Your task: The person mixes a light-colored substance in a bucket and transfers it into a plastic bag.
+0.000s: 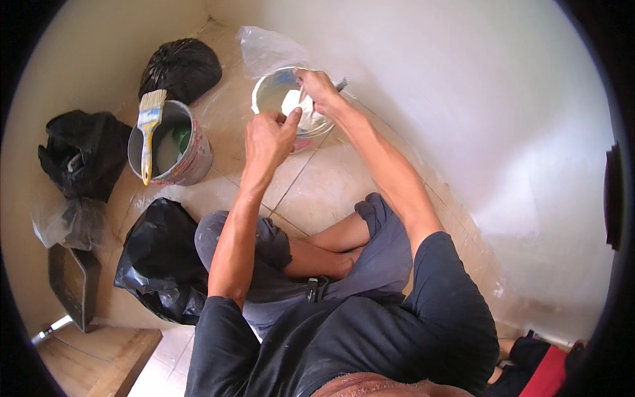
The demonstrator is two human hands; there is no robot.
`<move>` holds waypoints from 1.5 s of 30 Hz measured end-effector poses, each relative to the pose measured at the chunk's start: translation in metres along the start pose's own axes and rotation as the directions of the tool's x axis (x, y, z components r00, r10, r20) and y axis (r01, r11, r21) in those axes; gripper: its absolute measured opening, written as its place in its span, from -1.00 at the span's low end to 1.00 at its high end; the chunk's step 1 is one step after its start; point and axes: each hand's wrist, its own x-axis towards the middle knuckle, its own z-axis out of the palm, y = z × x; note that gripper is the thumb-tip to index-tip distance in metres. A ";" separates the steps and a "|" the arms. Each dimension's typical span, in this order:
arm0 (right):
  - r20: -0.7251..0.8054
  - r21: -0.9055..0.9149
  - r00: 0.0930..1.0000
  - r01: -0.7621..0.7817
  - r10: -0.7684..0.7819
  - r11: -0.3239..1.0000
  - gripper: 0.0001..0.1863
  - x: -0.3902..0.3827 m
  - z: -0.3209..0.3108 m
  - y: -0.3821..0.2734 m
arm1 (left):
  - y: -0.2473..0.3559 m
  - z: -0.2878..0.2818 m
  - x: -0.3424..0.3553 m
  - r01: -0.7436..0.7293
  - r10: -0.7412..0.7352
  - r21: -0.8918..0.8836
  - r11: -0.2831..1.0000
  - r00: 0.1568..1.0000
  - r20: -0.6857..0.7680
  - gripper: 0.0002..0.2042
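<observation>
A whitish bucket stands on the tiles in front of me, with thick white paste inside. Over its near left rim is my left hand, fingers curled and thumb raised; what they close on is hidden. My right hand reaches over the far right side of the bucket, its fingers closed and pointing down into it. Something pale shows below those fingers, too unclear to name. A dark grey tip of some object sticks out beyond the right wrist.
A grey paint-smeared bucket to the left has a wide paintbrush across its rim. Black plastic bags lie around it, one beside my left knee. Clear plastic lies behind the whitish bucket. A paint tray is far left. Walls enclose the corner.
</observation>
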 end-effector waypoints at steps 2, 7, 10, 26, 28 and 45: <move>-0.042 0.193 0.993 -0.099 0.109 0.976 -0.69 -0.009 -0.003 -0.008 | 0.004 0.007 0.001 0.274 -0.151 -0.435 0.858 0.943 0.298 -0.33; 0.009 0.233 0.995 -0.102 0.103 0.967 -0.74 -0.013 -0.004 -0.009 | 0.005 0.019 0.004 0.604 -0.002 -0.705 0.371 0.760 0.650 -0.04; 0.049 0.343 0.989 -0.150 0.142 0.927 -0.75 -0.023 -0.008 -0.013 | 0.016 0.028 0.006 0.652 -0.107 -0.751 0.103 0.758 0.644 -0.08; 0.031 0.557 0.997 0.041 -0.070 0.830 -0.79 -0.083 -0.029 0.013 | 0.012 0.047 0.083 0.437 -0.395 -0.890 0.131 0.846 0.358 -0.53; -0.021 0.495 0.975 0.202 -0.221 0.845 -0.78 -0.086 -0.036 0.021 | 0.009 0.051 0.097 0.443 -0.377 -0.857 0.262 0.865 0.332 -0.61; 0.113 -0.187 0.680 0.730 -0.724 0.657 -0.72 -0.148 -0.014 0.067 | 0.017 0.036 0.097 0.453 -0.462 -0.156 0.878 0.887 -0.026 -0.62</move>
